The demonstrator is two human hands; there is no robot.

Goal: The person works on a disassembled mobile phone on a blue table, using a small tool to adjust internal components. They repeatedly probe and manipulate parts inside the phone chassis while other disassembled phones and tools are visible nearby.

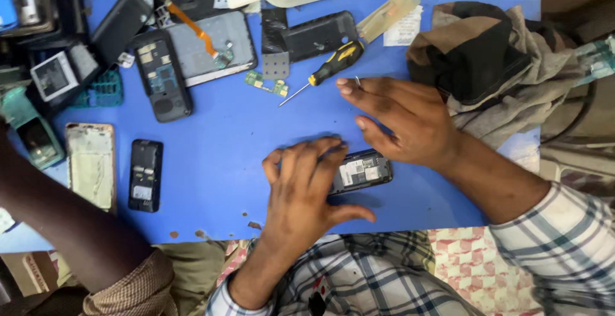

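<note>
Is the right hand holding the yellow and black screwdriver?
No, the right hand hovers with open fingers, and the screwdriver lies apart from it on the blue table.

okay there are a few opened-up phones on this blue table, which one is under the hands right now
The small dark phone at the table's near edge: the left hand presses on it and the right hand hovers just above. The other open phones lie untouched further left.

Bright, even overhead light; soft short shadows, slight blur at edges.

Two hands [301,188] [403,120], one opened phone [362,172], one screwdriver [330,66], one crumpled cloth [493,66].
</note>
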